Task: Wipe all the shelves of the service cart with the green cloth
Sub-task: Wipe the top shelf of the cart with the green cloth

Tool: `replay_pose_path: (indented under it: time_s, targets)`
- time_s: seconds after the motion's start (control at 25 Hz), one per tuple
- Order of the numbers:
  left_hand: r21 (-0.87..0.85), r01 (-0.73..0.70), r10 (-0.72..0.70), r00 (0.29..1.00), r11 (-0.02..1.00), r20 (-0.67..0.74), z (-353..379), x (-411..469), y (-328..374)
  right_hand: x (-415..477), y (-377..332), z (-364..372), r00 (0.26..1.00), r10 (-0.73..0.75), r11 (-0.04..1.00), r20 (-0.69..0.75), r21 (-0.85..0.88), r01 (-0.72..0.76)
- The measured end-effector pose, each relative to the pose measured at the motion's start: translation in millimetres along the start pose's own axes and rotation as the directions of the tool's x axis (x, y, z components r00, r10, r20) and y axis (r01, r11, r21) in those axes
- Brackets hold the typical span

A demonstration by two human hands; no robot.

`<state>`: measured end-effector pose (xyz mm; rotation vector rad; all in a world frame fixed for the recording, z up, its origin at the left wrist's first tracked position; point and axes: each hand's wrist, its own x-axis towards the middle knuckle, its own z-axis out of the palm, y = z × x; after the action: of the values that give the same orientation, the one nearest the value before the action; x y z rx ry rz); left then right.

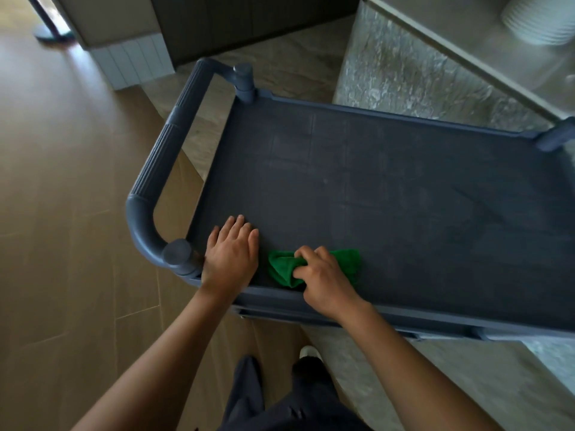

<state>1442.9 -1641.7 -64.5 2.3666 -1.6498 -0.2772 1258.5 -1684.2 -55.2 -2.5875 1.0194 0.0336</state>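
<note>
Judging from my head view, I am early in the job: my right hand (323,275) grips the bunched green cloth (284,269) at the near edge of the service cart (389,188) top shelf; lower shelves look unwiped. My left hand (231,253) lies flat, fingers straight, bracing beside it.

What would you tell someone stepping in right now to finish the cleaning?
Left hand lies flat on the top shelf, near the handle.
Right hand grips the green cloth, bunched on that shelf by its near edge.
Done: top shelf started; how much is wiped cannot be told.
Left: the rest of it, then the lower shelves, hidden here.
</note>
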Motion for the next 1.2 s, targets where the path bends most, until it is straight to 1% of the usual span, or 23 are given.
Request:
replay_pose_path:
  time_s: [0.12, 0.28, 0.36, 0.44, 0.52, 0.8, 1.08, 1.2]
  targets:
    - [0.005, 0.038, -0.038, 0.999, 0.999, -0.016, 3, 2, 22, -21, 30, -9, 0.999, -0.022, 1.0, 0.034, -0.011, 0.022]
    - [0.013, -0.046, 0.046, 0.999, 0.999, 0.013, 19, 1, 62, -36, 60, -20, 0.997, -0.057, 0.998, 0.058, -0.018, 0.059]
    - [0.037, -0.04, 0.04, 0.999, 0.998, 0.005, 24, 0, 68, -38, 67, -20, 0.993, -0.096, 0.995, 0.066, -0.016, 0.097]
    - [0.035, -0.003, 0.003, 1.0, 0.999, 0.003, 24, -1, 65, -37, 70, -19, 0.988, -0.134, 0.99, 0.077, -0.023, 0.136]
    - [0.058, 0.011, -0.012, 1.0, 0.998, 0.021, 24, 0, 63, -35, 69, -16, 0.989, -0.136, 0.99, 0.066, -0.022, 0.138]
    - [0.058, 0.009, -0.013, 0.998, 0.998, 0.068, 22, 0, 61, -5, 67, -10, 0.999, -0.015, 1.0, -0.031, -0.013, 0.014]
    - [0.072, 0.018, -0.026, 0.994, 0.997, 0.105, 20, 1, 63, 82, 91, -26, 0.988, 0.088, 0.995, -0.125, -0.031, -0.093]
    - [0.088, 0.025, -0.035, 0.993, 0.996, 0.113, 21, 3, 62, 127, 106, -36, 0.977, 0.156, 0.986, -0.147, -0.041, -0.163]
